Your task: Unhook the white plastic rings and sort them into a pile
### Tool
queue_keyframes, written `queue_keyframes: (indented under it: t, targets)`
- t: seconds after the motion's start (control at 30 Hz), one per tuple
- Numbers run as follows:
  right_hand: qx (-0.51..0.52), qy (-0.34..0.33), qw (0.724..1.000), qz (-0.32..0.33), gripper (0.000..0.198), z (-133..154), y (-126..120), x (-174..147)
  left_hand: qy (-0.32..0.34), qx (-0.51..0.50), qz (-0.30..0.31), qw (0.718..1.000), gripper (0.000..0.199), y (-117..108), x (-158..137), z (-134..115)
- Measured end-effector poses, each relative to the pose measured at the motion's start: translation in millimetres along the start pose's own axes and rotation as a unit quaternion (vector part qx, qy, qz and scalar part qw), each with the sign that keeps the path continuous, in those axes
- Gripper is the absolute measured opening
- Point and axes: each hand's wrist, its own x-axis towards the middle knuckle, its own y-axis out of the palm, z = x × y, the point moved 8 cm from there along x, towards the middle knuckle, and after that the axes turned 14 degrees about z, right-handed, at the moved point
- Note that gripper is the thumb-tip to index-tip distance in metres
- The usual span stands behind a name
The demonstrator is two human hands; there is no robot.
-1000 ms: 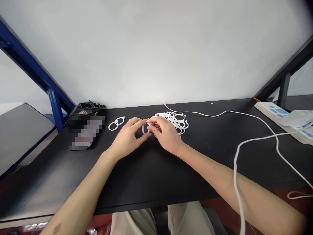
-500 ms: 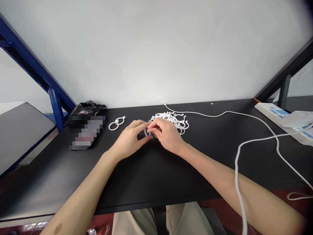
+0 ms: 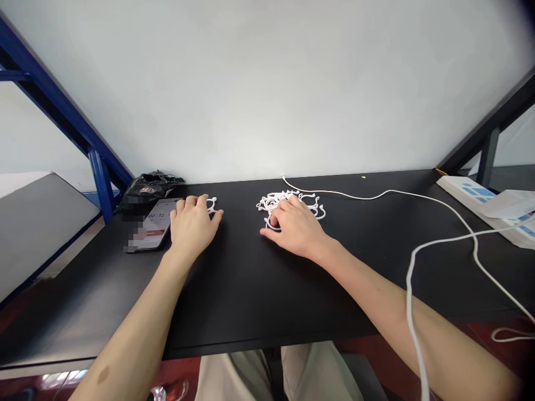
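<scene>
My left hand [image 3: 193, 225] rests over the small set of white rings [image 3: 212, 204] at the left, thumb and fingers apart. It covers most of those rings, so only a curved edge and a knobbed end show. My right hand [image 3: 297, 229] reaches into the pile of thin white plastic rings with small ball ends [image 3: 315, 209]. Its thumb is stretched out to the left and away from the fingers. The fingertips lie among the rings; no ring is clearly gripped.
A phone [image 3: 161, 223] showing a timer lies left of my left hand, with a crumpled black plastic bag [image 3: 152, 184] behind it. A white cable [image 3: 388, 191] runs across the right side of the black table [image 3: 246, 301]. White-and-blue packaging [image 3: 468, 192] lies far right.
My hands were together by the pile, with a ring between them. My left hand has moved left to the separate rings; my right hand has shifted right onto the pile.
</scene>
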Motion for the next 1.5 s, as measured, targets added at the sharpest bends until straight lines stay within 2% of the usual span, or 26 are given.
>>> queue_keyframes:
  t: [0.07, 0.17, 0.27, 0.33, 0.43, 0.5, 0.57, 0.67, 0.73, 0.8, 0.87, 0.93, 1.0, 1.07, 1.13, 1.23, 1.5]
  targets:
    - [-0.004, -0.013, 1.0, 0.006, 0.023, 3, 3, 0, 0.033, -0.024, 0.0, 0.999, 0.051, 1, -1, -9]
    - [0.018, -0.03, 0.999, -0.008, 0.018, 7, 3, 0, 0.127, -0.101, 0.003, 0.987, 0.042, 0, -5, -30]
    - [0.058, -0.044, 0.997, -0.033, 0.017, 11, 0, -2, 0.207, -0.189, 0.054, 0.958, 0.034, 4, -11, -49]
    - [0.097, -0.054, 0.992, -0.056, 0.015, 14, -3, -4, 0.213, -0.231, 0.099, 0.944, 0.034, 8, -12, -55]
    - [0.174, -0.056, 0.978, -0.096, 0.011, 13, -9, -7, 0.179, -0.3, 0.144, 0.926, 0.043, 12, -13, -54]
    - [0.221, -0.064, 0.966, -0.12, 0.01, 13, -13, -8, 0.168, -0.359, 0.167, 0.903, 0.047, 12, -13, -54]
    - [0.254, -0.086, 0.954, -0.136, 0.009, 15, -16, -9, 0.183, -0.412, 0.19, 0.872, 0.045, 10, -16, -59]
    - [0.279, -0.122, 0.943, -0.136, 0.007, 20, -16, -8, 0.217, -0.476, 0.211, 0.825, 0.042, 7, -20, -66]
    - [0.287, -0.135, 0.941, -0.118, 0.009, 23, -12, -7, 0.219, -0.499, 0.209, 0.812, 0.043, 8, -20, -67]
    - [0.297, -0.129, 0.941, -0.104, 0.007, 23, -8, -5, 0.21, -0.487, 0.184, 0.828, 0.043, 8, -18, -63]
    - [0.312, -0.092, 0.94, -0.105, 0.006, 17, -5, -5, 0.199, -0.445, 0.134, 0.863, 0.04, 4, -17, -58]
    - [0.328, -0.051, 0.936, -0.114, 0.021, 10, -4, -5, 0.2, -0.391, 0.087, 0.894, 0.038, -3, -17, -56]
    - [0.334, -0.043, 0.934, -0.118, 0.033, 7, -5, -6, 0.217, -0.34, 0.065, 0.913, 0.037, -7, -20, -59]
    - [0.317, -0.069, 0.938, -0.123, 0.034, 10, -9, -6, 0.242, -0.304, 0.067, 0.919, 0.036, -8, -23, -64]
    - [0.281, -0.095, 0.946, -0.131, 0.026, 14, -13, -7, 0.26, -0.285, 0.072, 0.92, 0.034, -7, -25, -68]
    - [0.242, -0.109, 0.954, -0.136, 0.023, 17, -14, -7, 0.263, -0.277, 0.07, 0.921, 0.031, -5, -24, -67]
    - [0.276, -0.103, 0.947, -0.128, 0.021, 14, -12, -5, 0.269, -0.271, 0.054, 0.923, 0.032, -10, -25, -66]
